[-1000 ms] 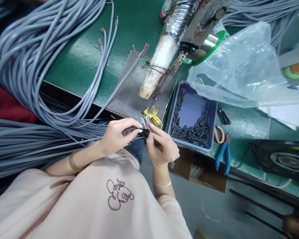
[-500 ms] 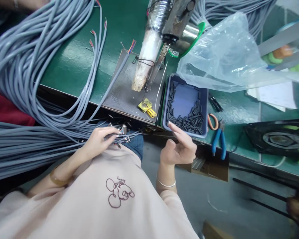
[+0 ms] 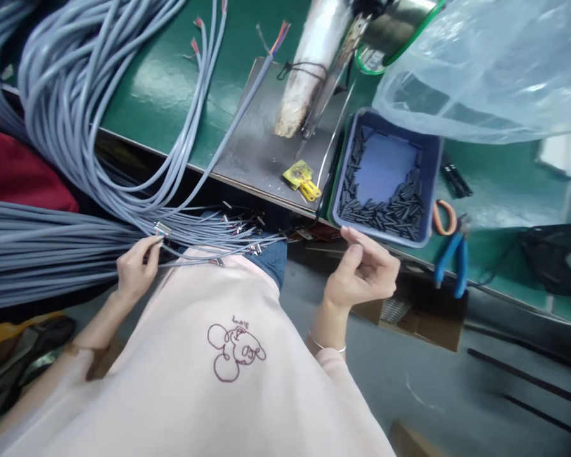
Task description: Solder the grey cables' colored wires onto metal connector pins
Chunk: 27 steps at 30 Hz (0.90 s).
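My left hand pinches a small metal connector with fine coloured wires at the end of a grey cable. It is beside the bundle of grey cables lying across my lap, several of which end in similar connectors. My right hand is raised just in front of a blue bin of short black tubes. Its index finger is stretched out and the thumb stands a little apart. The other fingers curl inward, and nothing shows between them.
A soldering iron is fixed above a dark board with a yellow tag. A solder spool, plastic bag and blue-handled pliers lie right. Coiled grey cables hang over the green table's edge.
My left hand has moved left from over my lap, drawing the connector with it. My right hand keeps its place near the bin, thumb and index finger closer together. The view has shifted.
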Tool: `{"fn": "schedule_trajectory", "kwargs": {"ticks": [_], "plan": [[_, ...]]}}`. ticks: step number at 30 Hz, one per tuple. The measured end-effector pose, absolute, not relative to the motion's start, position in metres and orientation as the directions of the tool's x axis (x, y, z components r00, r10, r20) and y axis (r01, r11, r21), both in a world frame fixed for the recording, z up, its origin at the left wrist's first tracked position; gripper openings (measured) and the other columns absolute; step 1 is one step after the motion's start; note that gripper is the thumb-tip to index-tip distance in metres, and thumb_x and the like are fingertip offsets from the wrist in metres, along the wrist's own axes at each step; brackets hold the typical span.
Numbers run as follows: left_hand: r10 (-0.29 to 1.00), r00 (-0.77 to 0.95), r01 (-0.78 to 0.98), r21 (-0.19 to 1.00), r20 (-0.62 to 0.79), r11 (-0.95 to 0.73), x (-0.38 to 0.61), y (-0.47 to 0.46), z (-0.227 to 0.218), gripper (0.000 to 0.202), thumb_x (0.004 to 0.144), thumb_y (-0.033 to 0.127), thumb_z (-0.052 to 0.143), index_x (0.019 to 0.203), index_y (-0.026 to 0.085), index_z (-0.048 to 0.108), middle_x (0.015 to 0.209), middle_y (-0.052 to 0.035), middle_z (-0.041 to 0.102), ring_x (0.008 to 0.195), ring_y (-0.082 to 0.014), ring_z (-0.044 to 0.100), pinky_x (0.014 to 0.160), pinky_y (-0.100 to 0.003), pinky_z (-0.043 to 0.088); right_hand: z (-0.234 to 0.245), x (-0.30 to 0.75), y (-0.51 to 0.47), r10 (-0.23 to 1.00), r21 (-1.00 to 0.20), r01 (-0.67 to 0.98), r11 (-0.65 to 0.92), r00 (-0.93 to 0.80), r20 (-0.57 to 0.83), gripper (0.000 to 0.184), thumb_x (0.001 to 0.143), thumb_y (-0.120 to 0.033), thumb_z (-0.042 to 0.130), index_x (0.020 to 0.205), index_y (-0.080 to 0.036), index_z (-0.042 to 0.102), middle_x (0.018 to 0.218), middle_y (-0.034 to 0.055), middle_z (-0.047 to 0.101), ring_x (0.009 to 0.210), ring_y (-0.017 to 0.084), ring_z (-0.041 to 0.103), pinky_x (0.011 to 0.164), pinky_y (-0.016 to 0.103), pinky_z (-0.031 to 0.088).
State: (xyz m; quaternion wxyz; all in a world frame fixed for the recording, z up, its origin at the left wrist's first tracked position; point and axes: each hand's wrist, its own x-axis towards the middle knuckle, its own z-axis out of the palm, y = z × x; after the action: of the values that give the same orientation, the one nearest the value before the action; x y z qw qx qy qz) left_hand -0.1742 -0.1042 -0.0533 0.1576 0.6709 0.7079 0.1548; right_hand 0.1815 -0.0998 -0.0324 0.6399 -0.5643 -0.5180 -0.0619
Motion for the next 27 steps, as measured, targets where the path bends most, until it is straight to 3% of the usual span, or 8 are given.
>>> {"fn": "schedule_trajectory", "kwargs": {"ticks": [3, 6, 8, 11, 13, 20, 23, 27], "plan": [[0.910, -0.050, 0.977, 0.167, -0.412, 0.130, -0.180, -0.110, -0.048, 0.049, 0.090, 0.047, 0.050, 0.124, 0.015, 0.063, 0.091, -0.0121, 0.079, 0.077, -0.0281, 0.074, 0.066, -0.030, 0.050, -0.035, 0.175, -0.102, 0.537, -0.673, 0.637, 0.376, 0.442, 0.718, 0.007, 0.094, -0.019, 0.065, 0.100, -0.020, 0.069, 0.092, 0.0024, 0.080, 0.080, 0.017, 0.079, 0.071, 0.031, 0.067], [0.764, 0.070, 0.962, 0.246, -0.641, 0.119, -0.188, -0.109, -0.036, 0.045, 0.085, 0.058, 0.051, 0.095, 0.018, 0.071, 0.070, -0.0066, 0.072, 0.069, -0.0255, 0.068, 0.061, -0.028, 0.043, -0.039, 0.166, -0.105, 0.596, -0.691, 0.620, 0.372, 0.411, 0.690, 0.006, 0.095, -0.019, 0.065, 0.099, -0.020, 0.068, 0.093, 0.0017, 0.079, 0.080, 0.017, 0.079, 0.072, 0.031, 0.067], [0.766, 0.167, 0.862, 0.469, -0.621, 0.193, -0.198, -0.104, -0.026, 0.047, 0.080, 0.062, 0.050, 0.073, 0.019, 0.068, 0.063, -0.0037, 0.065, 0.062, -0.0189, 0.059, 0.060, -0.026, 0.039, -0.041, 0.161, -0.106, 0.619, -0.698, 0.610, 0.375, 0.396, 0.678, 0.006, 0.095, -0.019, 0.065, 0.099, -0.020, 0.068, 0.093, 0.0015, 0.079, 0.081, 0.017, 0.080, 0.073, 0.032, 0.068], [0.803, 0.089, 0.666, 0.634, -0.589, 0.392, -0.218, -0.098, -0.014, 0.047, 0.076, 0.062, 0.054, 0.072, 0.017, 0.067, 0.048, 0.0028, 0.042, 0.047, -0.0112, 0.036, 0.051, -0.024, 0.028, -0.041, 0.156, -0.106, 0.637, -0.712, 0.590, 0.379, 0.392, 0.664, 0.005, 0.095, -0.020, 0.064, 0.099, -0.020, 0.068, 0.092, 0.0017, 0.079, 0.081, 0.017, 0.079, 0.073, 0.032, 0.067], [0.818, -0.029, 0.652, 0.609, -0.575, 0.451, -0.230, -0.098, -0.011, 0.046, 0.078, 0.059, 0.052, 0.075, 0.016, 0.067, 0.047, 0.0047, 0.035, 0.046, -0.0101, 0.029, 0.051, -0.024, 0.025, -0.041, 0.154, -0.108, 0.657, -0.726, 0.578, 0.372, 0.389, 0.646, 0.005, 0.095, -0.020, 0.064, 0.098, -0.019, 0.068, 0.092, 0.0017, 0.079, 0.080, 0.017, 0.079, 0.073, 0.031, 0.067], [0.830, -0.232, 0.936, 0.115, -0.507, 0.333, -0.246, -0.121, -0.025, 0.042, 0.084, 0.053, 0.058, 0.091, 0.017, 0.078, 0.079, -0.0088, 0.073, 0.080, -0.0260, 0.065, 0.068, -0.028, 0.040, -0.045, 0.140, -0.117, 0.784, -0.758, 0.570, 0.317, 0.292, 0.548, 0.007, 0.095, -0.022, 0.063, 0.094, -0.020, 0.070, 0.091, 0.0029, 0.079, 0.080, 0.017, 0.079, 0.077, 0.031, 0.066], [0.811, -0.207, 0.895, 0.229, -0.547, 0.383, -0.259, -0.127, -0.014, 0.058, 0.082, 0.072, 0.056, 0.071, 0.018, 0.074, 0.059, -0.0009, 0.062, 0.066, -0.0176, 0.058, 0.063, -0.023, 0.037, -0.047, 0.133, -0.120, 0.828, -0.774, 0.564, 0.289, 0.258, 0.497, 0.010, 0.096, -0.023, 0.061, 0.095, -0.020, 0.071, 0.093, 0.0047, 0.080, 0.082, 0.017, 0.079, 0.077, 0.030, 0.066], [0.783, -0.209, 0.727, 0.443, -0.587, 0.525, -0.287, -0.131, -0.001, 0.089, 0.054, 0.106, 0.042, 0.051, 0.018, 0.058, 0.040, 0.0054, 0.038, 0.047, -0.0077, 0.033, 0.051, -0.019, 0.027, -0.051, 0.127, -0.123, 0.851, -0.777, 0.569, 0.270, 0.236, 0.469, 0.011, 0.096, -0.023, 0.061, 0.095, -0.020, 0.072, 0.092, 0.0049, 0.080, 0.083, 0.017, 0.079, 0.080, 0.029, 0.065]]}}
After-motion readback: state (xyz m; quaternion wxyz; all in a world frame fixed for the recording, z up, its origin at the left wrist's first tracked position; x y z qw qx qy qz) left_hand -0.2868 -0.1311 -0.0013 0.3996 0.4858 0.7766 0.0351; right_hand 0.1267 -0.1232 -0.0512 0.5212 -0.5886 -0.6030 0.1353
